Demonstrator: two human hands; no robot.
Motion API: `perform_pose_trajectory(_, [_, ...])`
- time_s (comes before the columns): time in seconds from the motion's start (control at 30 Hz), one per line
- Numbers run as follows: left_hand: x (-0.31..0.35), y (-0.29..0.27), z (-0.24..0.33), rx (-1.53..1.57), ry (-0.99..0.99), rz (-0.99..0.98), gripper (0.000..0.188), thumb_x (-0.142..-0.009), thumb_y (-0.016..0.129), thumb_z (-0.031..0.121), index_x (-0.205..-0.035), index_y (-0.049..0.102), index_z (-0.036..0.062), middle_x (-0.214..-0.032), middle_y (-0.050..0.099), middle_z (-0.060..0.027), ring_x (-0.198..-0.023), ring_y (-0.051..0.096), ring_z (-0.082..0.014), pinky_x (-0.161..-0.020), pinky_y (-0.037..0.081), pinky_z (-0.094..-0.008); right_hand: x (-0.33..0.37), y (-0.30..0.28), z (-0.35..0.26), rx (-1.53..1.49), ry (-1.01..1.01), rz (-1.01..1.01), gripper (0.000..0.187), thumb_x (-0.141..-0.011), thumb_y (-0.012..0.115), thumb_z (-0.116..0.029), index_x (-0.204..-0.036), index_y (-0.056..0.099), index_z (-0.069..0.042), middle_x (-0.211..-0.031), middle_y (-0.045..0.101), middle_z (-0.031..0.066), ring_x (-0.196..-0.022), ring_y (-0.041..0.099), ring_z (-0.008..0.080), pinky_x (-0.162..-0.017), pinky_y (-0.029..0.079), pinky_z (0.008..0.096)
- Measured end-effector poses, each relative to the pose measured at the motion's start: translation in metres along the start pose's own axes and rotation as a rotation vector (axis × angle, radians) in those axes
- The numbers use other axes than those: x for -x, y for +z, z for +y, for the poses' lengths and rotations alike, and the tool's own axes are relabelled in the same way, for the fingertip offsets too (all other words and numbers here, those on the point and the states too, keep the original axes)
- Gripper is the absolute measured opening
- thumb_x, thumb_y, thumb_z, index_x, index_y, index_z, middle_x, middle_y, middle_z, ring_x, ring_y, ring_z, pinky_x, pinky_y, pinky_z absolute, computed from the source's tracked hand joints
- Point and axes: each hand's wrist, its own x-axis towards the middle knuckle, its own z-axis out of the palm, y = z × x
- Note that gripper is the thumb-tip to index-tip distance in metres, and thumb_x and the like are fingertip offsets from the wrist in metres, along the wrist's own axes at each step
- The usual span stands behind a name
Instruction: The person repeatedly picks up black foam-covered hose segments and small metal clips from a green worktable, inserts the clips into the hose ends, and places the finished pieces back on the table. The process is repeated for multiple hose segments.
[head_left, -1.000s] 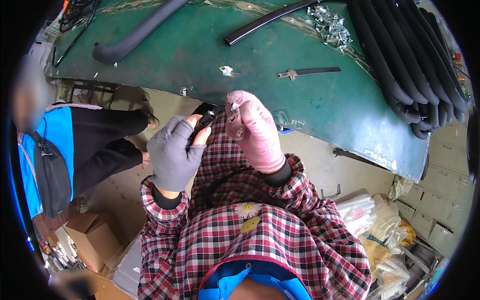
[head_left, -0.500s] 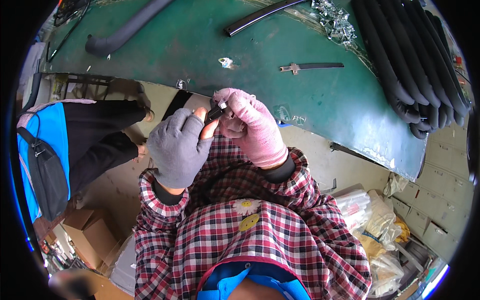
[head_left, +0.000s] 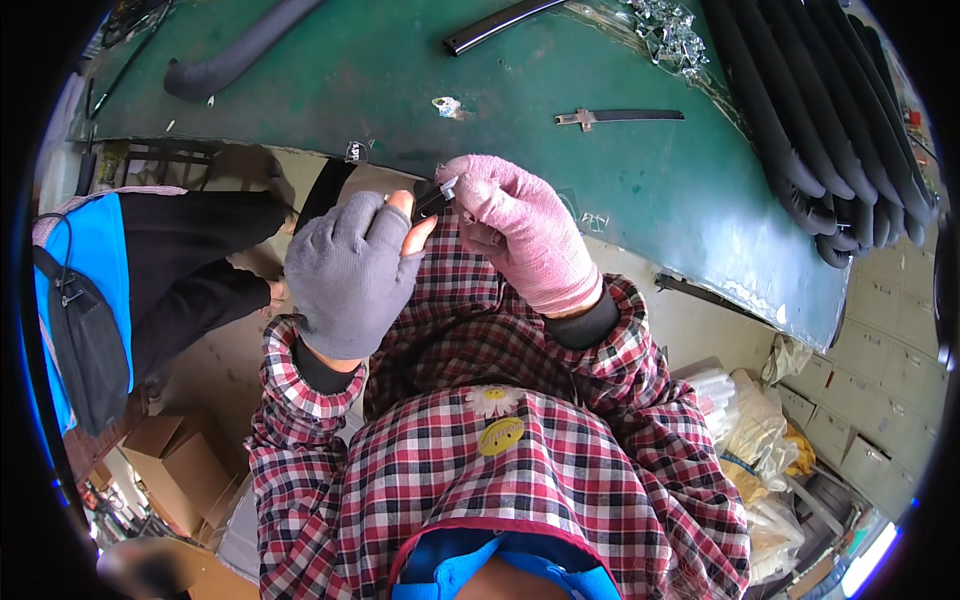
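Note:
My left hand (head_left: 350,270), in a grey glove with bare thumb and fingertip, is closed on a short black piece (head_left: 428,203), most of it hidden by the fingers. My right hand (head_left: 525,230), in a pink glove, pinches a small shiny metal clip (head_left: 449,187) at that piece's upper end. Both hands meet just off the near edge of the green table (head_left: 330,120). Beyond them on the tabletop lies a flat dark strip (head_left: 640,115) with a metal clip near its left end.
Black foam-covered tubes (head_left: 790,110) are stacked at the table's right. A heap of metal clips (head_left: 668,40) and a black rail (head_left: 500,25) lie farther back; a bent grey tube (head_left: 235,55) is far left. Another person (head_left: 190,270) is at left. A cardboard box (head_left: 185,470) stands lower left.
My right hand has turned slightly and risen a little, with the metal clip now tilted at the black piece's end. My left hand has shifted slightly left and up. The view has moved slightly.

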Motion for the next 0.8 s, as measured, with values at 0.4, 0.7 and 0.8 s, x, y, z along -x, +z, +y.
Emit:
perform_pose_trajectory(0.4, [-0.002, 0.006, 0.004, -0.008, 0.026, -0.018, 0.029, -0.086, 0.076, 0.03, -0.1, 0.067, 0.0072, -0.077, 0.054, -0.0032, -0.064, 0.058, -0.021, -0.055, 0.045, -0.0347, 0.002, -0.002, 0.002, 0.095, -0.021, 0.101, 0.024, -0.096, 0.073, -0.021, -0.106, 0.071, 0.0, -0.079, 0.061, -0.003, -0.064, 0.048, 0.0051, -0.059, 0.039, 0.0206])
perform_pose_trajectory(0.7, [-0.014, 0.0, 0.018, 0.065, 0.002, -0.013, 0.028, -0.086, 0.076, 0.027, -0.103, 0.069, 0.006, -0.082, 0.061, -0.0052, -0.067, 0.063, -0.0244, -0.058, 0.047, -0.0372, 0.009, 0.01, -0.003, 0.237, -0.182, 0.271, 0.02, -0.097, 0.07, -0.018, -0.105, 0.072, 0.0, -0.081, 0.064, -0.0024, -0.067, 0.053, 0.0044, -0.061, 0.043, 0.02])
perform_pose_trajectory(0.8, [-0.013, 0.002, 0.018, 0.064, -0.03, -0.047, 0.028, -0.084, 0.077, 0.024, -0.105, 0.069, 0.0065, -0.084, 0.062, -0.0055, -0.069, 0.064, -0.0254, -0.059, 0.048, -0.0378, 0.007, 0.019, 0.008, 0.355, -0.306, 0.365, 0.017, -0.098, 0.068, -0.013, -0.104, 0.072, 0.003, -0.086, 0.067, -0.0012, -0.076, 0.058, 0.005, -0.07, 0.049, 0.022])
